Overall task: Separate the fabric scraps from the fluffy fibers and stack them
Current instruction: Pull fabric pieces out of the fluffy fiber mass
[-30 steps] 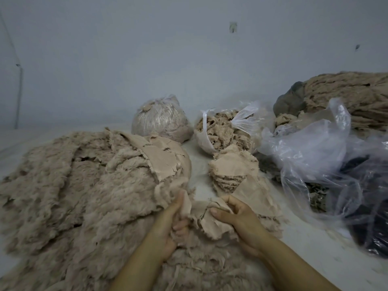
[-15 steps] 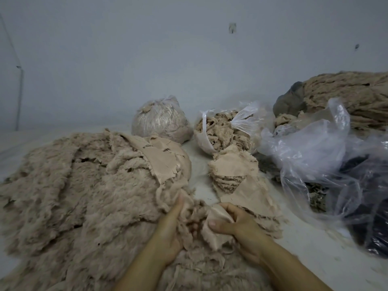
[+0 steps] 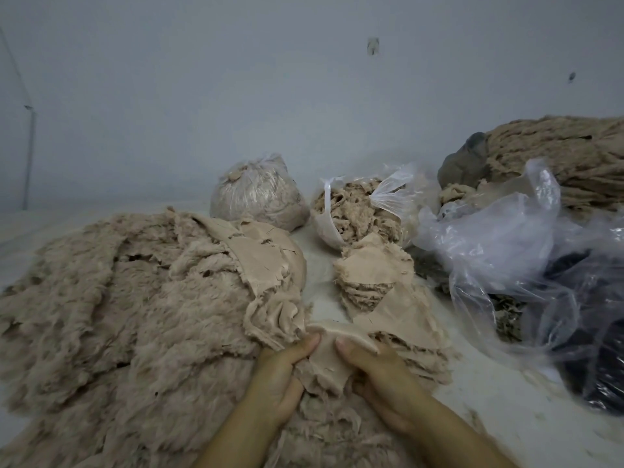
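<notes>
Wall: pale grey, plain, with a small fixture high on it. Right of the fixture, a dark mark. Far left of the fixture, a thin pipe runs down the wall. Below the fixture, at far right, crumpled clear plastic lies over dark material.

dim, flat bluish light | soft shadows | mild glare on plastic bags | edges bowed

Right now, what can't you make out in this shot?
- Head view: the fabric scrap is part hidden by the left hand and right hand.
- Dark contents behind the crumpled clear plastic bags: unidentifiable.
- Fluffy pile: cut off at the left and bottom edges.
</notes>
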Motion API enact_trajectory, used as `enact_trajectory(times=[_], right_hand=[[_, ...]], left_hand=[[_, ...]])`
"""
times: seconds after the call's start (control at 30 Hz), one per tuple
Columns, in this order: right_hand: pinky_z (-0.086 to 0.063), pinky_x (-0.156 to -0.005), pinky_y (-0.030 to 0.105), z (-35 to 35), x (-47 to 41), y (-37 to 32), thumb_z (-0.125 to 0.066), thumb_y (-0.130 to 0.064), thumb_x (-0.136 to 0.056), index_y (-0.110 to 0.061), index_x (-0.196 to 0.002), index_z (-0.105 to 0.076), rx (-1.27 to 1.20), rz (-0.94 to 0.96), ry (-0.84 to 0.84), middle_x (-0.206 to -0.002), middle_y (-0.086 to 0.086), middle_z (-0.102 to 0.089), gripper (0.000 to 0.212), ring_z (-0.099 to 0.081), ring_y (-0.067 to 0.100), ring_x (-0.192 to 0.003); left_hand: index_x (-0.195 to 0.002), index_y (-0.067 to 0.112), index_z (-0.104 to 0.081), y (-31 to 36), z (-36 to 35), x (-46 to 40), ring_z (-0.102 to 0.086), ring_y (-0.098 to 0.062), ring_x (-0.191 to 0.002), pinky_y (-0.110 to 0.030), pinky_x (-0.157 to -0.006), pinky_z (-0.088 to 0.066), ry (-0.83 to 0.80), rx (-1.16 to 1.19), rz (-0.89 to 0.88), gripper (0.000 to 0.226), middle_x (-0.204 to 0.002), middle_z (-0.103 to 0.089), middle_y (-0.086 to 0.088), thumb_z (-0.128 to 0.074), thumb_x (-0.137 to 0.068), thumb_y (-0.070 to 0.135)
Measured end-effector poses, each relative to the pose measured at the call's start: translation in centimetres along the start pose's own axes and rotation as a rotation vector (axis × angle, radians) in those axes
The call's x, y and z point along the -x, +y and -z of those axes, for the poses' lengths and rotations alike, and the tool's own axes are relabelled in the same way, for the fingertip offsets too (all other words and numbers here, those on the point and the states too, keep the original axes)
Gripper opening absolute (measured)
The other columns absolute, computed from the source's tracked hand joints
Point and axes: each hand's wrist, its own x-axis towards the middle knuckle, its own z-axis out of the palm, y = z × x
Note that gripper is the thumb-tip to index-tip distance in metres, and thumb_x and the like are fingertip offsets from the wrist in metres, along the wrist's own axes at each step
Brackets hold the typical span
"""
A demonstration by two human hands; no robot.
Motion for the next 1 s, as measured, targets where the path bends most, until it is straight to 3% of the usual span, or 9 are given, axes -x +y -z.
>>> enact_trajectory(times=[0.1,0.17,0.27,0.37,0.47,0.6,0.7,0.87,1.0], right_hand=[[-0.056,-0.083,0.04,-0.7,-0.2,0.4,-0.065,-0.012,-0.081,0.005,-0.109,-0.066,-0.147,0.087,0.03,-0.104,0.026,-0.069,0.033,-0.068,0.036,-0.096],[-0.057,-0.057,0.03,-1.0,-0.1,0.1,-0.065,-0.013,-0.078,0.005,-0.108,-0.062,-0.13,0.104,0.07,-0.085,0.019,-0.071,0.035,-0.069,0.027,-0.067],[-0.027,-0.03,0.015,-0.8,0.1,-0.1,-0.067,-0.017,-0.079,0.004,-0.109,-0.061,-0.022,0.048,0.055,-0.057,0.004,-0.056,0.037,-0.039,0.006,-0.037],[-0.022,-0.03,0.014,0.2,0.1,-0.7,-0.068,-0.019,-0.075,0.001,-0.107,-0.068,0.02,0.004,0.015,-0.055,0.003,-0.05,0.039,-0.031,0.004,-0.035],[-0.025,-0.031,0.014,1.3,0.2,-1.4,-0.071,-0.018,-0.068,-0.001,-0.104,-0.069,-0.004,-0.011,-0.004,-0.057,0.005,-0.054,0.041,-0.034,0.006,-0.035],[-0.052,-0.056,0.027,0.7,0.4,-1.0,-0.079,-0.022,-0.06,0.0,-0.099,-0.07,0.092,0.061,-0.019,-0.086,0.018,-0.069,0.045,-0.064,0.022,-0.068],[-0.053,-0.06,0.025,0.1,0.6,-0.7,-0.077,-0.025,-0.064,-0.011,-0.079,-0.071,0.162,0.104,0.001,-0.083,0.007,-0.073,0.022,-0.067,0.016,-0.071],[-0.02,-0.035,0.018,0.4,0.6,-1.6,-0.061,-0.038,-0.077,-0.017,-0.062,-0.041,0.206,0.178,0.124,-0.046,-0.004,-0.031,0.033,-0.022,0.008,-0.038],[-0.017,-0.034,0.016,1.3,0.4,-1.9,-0.06,-0.035,-0.079,-0.013,-0.065,-0.044,0.168,0.141,0.117,-0.044,-0.005,-0.028,0.03,-0.018,0.006,-0.037]], left_hand=[[-0.117,-0.012,-0.057,-0.3,-0.2,-0.3,-0.066,-0.036,-0.099,-0.041,-0.078,-0.058,0.018,0.073,-0.024,0.047,-0.111,-0.064,-0.031,-0.063,-0.072,0.002],[-0.114,-0.009,-0.059,-0.2,-0.1,-0.8,-0.07,-0.03,-0.088,-0.037,-0.072,-0.06,0.085,0.164,-0.071,0.046,-0.104,-0.068,-0.027,-0.062,-0.07,0.004],[-0.111,-0.005,-0.064,0.2,0.3,-1.1,-0.068,-0.026,-0.094,-0.041,-0.09,-0.05,0.123,0.268,-0.084,0.041,-0.106,-0.068,-0.023,-0.061,-0.072,0.007],[-0.113,0.003,-0.065,1.3,1.1,-1.6,-0.066,-0.015,-0.097,-0.033,-0.096,-0.048,0.122,0.408,-0.11,0.029,-0.108,-0.066,-0.012,-0.056,-0.086,0.006],[-0.11,0.003,-0.064,2.1,1.7,-1.7,-0.068,-0.015,-0.075,-0.027,-0.073,-0.059,0.082,0.462,-0.116,0.024,-0.088,-0.07,-0.014,-0.044,-0.096,0.005],[-0.106,-0.001,-0.071,1.1,0.7,-0.3,-0.065,-0.035,-0.105,-0.045,-0.095,-0.051,-0.108,0.044,0.141,0.048,-0.112,-0.065,-0.026,-0.052,-0.09,0.041],[-0.106,-0.009,-0.068,0.3,-0.3,0.4,-0.069,-0.034,-0.092,-0.035,-0.067,-0.06,-0.136,-0.091,0.168,0.042,-0.106,-0.068,-0.027,-0.067,-0.077,0.021],[-0.125,-0.009,-0.052,0.8,0.0,-0.3,-0.064,-0.033,-0.087,-0.034,-0.06,-0.06,0.008,0.01,0.016,0.057,-0.116,-0.061,-0.029,-0.062,-0.071,0.007],[-0.132,-0.004,-0.047,2.0,0.3,0.2,-0.066,-0.029,-0.086,-0.038,-0.061,-0.06,-0.068,0.117,0.065,0.062,-0.113,-0.061,-0.026,-0.059,-0.073,0.011]])
